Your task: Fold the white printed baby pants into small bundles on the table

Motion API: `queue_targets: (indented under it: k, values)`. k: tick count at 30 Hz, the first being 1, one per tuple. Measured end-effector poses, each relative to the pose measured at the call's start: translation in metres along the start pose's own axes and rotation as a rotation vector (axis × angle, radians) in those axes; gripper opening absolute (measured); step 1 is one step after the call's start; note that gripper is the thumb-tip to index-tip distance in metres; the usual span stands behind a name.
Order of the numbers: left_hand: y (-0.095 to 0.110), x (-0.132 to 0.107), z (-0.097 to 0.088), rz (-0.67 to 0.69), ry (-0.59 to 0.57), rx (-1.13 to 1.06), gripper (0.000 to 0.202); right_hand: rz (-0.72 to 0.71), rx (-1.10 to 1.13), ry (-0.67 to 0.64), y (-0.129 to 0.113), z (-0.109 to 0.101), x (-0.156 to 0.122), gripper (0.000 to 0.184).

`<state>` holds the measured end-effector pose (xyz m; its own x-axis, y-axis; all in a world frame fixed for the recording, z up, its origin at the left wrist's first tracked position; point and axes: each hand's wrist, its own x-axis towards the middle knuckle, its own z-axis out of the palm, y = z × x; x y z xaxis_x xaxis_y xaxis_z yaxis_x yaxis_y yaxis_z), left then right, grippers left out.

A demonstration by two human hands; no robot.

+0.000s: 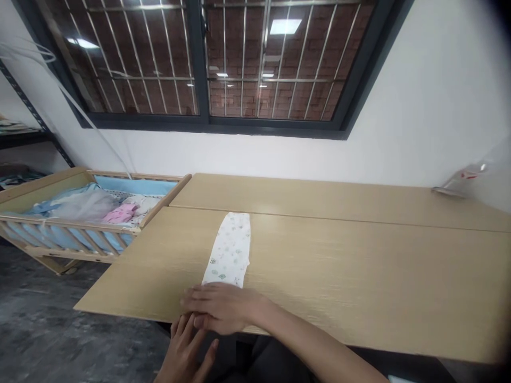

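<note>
A narrow white cloth (pixel 229 250) with small green and grey prints lies flat on the wooden table (pixel 319 266), its long side running away from me. My right hand (pixel 223 307) lies across the cloth's near end with fingers stretched to the left, covering that end. Just below, at the table's front edge, is my left hand (pixel 189 346), its fingers extended and the thumb apart. The left fingertips meet the underside of the right hand, and some of them are hidden there. Neither hand is closed around anything.
To the left stands a wooden crib (pixel 91 234) with blue lining, holding a pink cloth (pixel 121 213) and other fabrics. A clear plastic bag (pixel 467 178) rests at the table's back right. Behind the table is a white wall with a barred window (pixel 203 122).
</note>
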<state>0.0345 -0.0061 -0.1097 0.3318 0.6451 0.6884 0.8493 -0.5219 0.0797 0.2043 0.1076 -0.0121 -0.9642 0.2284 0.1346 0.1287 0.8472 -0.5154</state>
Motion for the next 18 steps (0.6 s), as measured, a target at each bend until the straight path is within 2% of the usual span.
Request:
queue_targets:
  k: [2, 5, 9, 16, 18]
  values:
    - [0.003, 0.000, 0.001, -0.003, 0.042, 0.016, 0.027, 0.028, 0.013, -0.042, 0.002, 0.006, -0.006, 0.057]
    - [0.005, 0.003, 0.000, -0.015, -0.002, 0.016, 0.040, 0.134, -0.017, -0.070, 0.024, -0.003, -0.009, 0.061]
    - [0.004, 0.006, 0.001, -0.033, -0.026, 0.014, 0.045, 0.304, -0.093, -0.059, 0.075, -0.025, -0.004, 0.065]
    - [0.000, 0.001, 0.014, -0.026, 0.034, 0.042, 0.039, 0.505, -0.193, 0.117, 0.168, -0.060, 0.009, 0.063]
    - [0.001, -0.001, 0.017, -0.068, 0.051, 0.034, 0.037, 0.561, -0.230, 0.167, 0.189, -0.067, 0.010, 0.063]
